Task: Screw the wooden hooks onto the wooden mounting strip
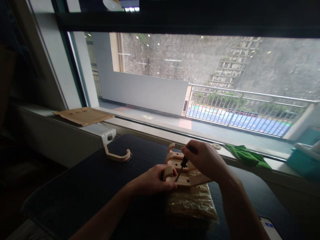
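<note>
My left hand (pixel 152 180) is closed around the near left end of a light wooden piece (pixel 183 170) with holes and curved hook arms, which lies on the dark table (pixel 82 186). My right hand (pixel 203 160) grips the black handle of a screwdriver (pixel 181 166). Its tip points down into the wooden piece beside my left fingers. A clear plastic bag (pixel 191 203) with pale contents lies under and in front of the wooden piece.
A separate curved wooden hook (pixel 117 155) lies on the table to the left. A green cloth (pixel 246 156) rests on the window sill at right, a teal box (pixel 303 163) beyond it. Cardboard (pixel 83 116) lies on the left ledge. A phone (pixel 270 228) shows at the bottom right.
</note>
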Demonstrator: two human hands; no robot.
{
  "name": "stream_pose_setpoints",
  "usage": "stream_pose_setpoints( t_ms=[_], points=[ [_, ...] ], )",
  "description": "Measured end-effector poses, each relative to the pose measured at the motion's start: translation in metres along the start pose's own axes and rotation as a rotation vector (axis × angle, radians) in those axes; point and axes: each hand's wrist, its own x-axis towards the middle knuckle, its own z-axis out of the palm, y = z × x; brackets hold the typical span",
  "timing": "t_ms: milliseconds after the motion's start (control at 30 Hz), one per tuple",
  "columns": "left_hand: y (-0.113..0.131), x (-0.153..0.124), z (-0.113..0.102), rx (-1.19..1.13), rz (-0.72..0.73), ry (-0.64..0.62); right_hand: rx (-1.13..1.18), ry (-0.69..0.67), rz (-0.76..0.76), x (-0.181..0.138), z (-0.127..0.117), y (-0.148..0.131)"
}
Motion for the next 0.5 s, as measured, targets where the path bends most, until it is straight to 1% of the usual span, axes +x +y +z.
stream_pose_setpoints(
  t_ms=[67,200,300,400,500],
  points=[
    [0.0,0.0,0.0,-0.001,-0.001,-0.003,-0.003,-0.004,-0.017,-0.001,-0.002,-0.002],
    [0.002,0.0,0.001,0.006,-0.006,0.01,0.109,-0.065,-0.153,-0.009,-0.005,-0.016],
    [0.005,-0.001,0.001,0.026,-0.016,0.025,0.174,-0.112,-0.205,-0.013,-0.007,-0.024],
    [0.005,-0.001,0.001,0.016,-0.013,0.023,0.183,-0.106,-0.195,-0.011,-0.007,-0.022],
    [0.003,-0.001,0.001,-0.01,-0.016,0.006,0.122,-0.064,-0.119,-0.006,-0.006,-0.01]
  ],
)
